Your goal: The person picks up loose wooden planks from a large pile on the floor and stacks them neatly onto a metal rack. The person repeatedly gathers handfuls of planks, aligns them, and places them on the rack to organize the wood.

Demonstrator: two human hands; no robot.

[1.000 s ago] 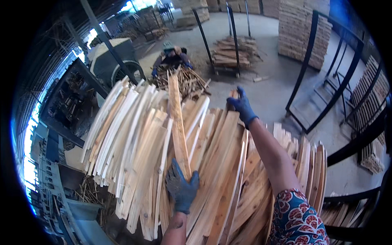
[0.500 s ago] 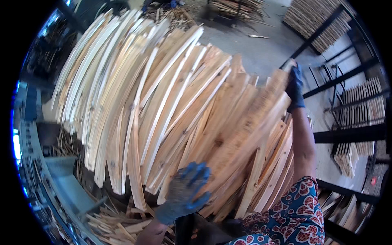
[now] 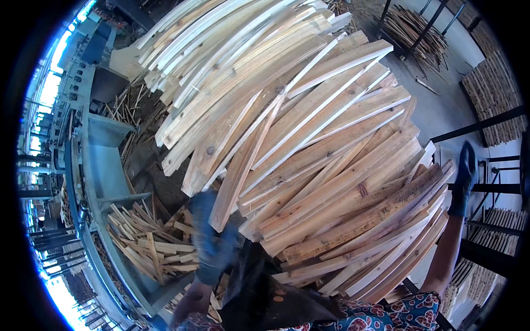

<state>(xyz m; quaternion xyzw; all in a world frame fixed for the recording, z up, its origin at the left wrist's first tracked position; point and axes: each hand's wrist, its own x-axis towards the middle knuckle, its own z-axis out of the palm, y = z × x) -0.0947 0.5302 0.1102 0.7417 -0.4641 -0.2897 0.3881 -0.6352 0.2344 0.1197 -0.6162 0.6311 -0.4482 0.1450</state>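
Observation:
A wide pile of long wooden boards (image 3: 331,171) lies fanned out in front of me, several overlapping at a slant. My left hand (image 3: 212,237), in a blue glove, is smeared by motion at the near left ends of the boards; its fingers cannot be made out. My right hand (image 3: 465,174), in a dark blue glove, is beside the right ends of the boards. It is seen edge-on with fingers stretched upward, and no board shows in it. A board with a rough, dark-streaked face (image 3: 370,215) rests on the near part of the pile.
Short wood offcuts (image 3: 157,243) are heaped at the lower left, by a blue-green metal machine frame (image 3: 107,160). Dark metal bars (image 3: 488,256) stand at the right. Beyond are a bundle of thin sticks (image 3: 414,36) and stacked boards (image 3: 494,99).
The view has turned, shifting the pile. The board spanning both hands now lies on the pile, and my right hand has come off its end. My left hand has moved left, off the boards.

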